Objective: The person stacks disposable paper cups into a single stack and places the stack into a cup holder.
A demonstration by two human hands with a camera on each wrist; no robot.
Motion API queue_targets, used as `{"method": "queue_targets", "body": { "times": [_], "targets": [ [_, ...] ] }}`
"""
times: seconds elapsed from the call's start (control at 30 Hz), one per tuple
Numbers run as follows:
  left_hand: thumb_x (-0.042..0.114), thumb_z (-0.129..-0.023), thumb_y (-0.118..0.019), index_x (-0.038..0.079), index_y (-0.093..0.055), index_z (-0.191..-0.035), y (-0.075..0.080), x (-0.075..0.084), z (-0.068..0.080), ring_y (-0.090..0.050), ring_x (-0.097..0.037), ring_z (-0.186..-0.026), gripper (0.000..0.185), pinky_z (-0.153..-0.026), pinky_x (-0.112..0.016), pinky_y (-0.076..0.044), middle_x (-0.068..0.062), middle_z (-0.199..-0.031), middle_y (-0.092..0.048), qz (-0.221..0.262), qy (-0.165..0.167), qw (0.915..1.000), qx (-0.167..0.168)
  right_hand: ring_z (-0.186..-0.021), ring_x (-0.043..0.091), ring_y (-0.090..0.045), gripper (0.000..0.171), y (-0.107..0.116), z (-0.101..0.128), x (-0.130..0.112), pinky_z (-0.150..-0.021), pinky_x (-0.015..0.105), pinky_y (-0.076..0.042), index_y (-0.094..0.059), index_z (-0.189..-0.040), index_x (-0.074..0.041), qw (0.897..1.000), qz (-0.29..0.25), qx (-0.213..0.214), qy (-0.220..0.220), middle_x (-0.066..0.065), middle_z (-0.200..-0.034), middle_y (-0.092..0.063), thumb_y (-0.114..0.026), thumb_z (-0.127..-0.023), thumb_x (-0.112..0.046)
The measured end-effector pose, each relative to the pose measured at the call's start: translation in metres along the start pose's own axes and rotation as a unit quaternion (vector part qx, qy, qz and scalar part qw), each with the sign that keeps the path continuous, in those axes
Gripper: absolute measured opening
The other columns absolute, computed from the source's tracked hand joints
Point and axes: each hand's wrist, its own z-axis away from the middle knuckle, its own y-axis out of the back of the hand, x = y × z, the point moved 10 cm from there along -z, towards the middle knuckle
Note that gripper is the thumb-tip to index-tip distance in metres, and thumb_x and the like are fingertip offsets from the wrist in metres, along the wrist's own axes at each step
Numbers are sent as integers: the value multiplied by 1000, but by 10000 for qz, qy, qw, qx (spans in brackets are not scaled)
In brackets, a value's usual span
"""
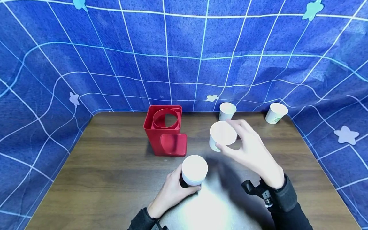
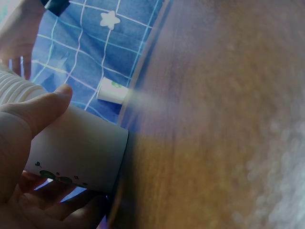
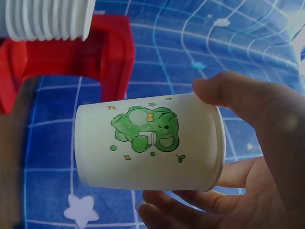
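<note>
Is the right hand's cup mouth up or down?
Mouth up: in the head view, the cup shows its wide rim on top, its side narrowing below.

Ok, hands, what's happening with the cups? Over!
Left hand gripping cup stack. Right hand holding printed cup. No obstacle visible between them.

Glare burns the near tabletop [image 1: 115, 179] white in the head view, with soft shadows below the right hand [image 1: 253, 153]. The left wrist view is dim, its tabletop hazy, perhaps out of focus; in the right wrist view, the printed cup [image 3: 147, 143] looks sharper than the red stand [image 3: 116, 57]
</note>
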Motion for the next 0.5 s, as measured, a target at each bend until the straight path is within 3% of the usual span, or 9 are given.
{"method": "queue_targets", "body": {
  "times": [0.23,0.5],
  "targets": [
    [39,-69,-96,22,-58,-138,0,-1,1,-65,-9,-116,81,-101,-39,-54,10,-125,-70,-52,52,10000,25,-116,12,-57,68,3,7,-26,-98,19,-42,-61,-141,-16,9989,-360,-85,298,-3,-130,-61,-88,-79,-25],
    [40,-70,-95,23,-56,-139,-1,-2,0,-65,-9,-113,81,-100,-39,-54,11,-124,-69,-115,41,9999,-16,-121,11,-59,73,-10,14,-48,-100,29,-49,-60,-143,-17,9960,-591,-436,500,-5,-135,-61,-90,-78,-31]
  ]
}}
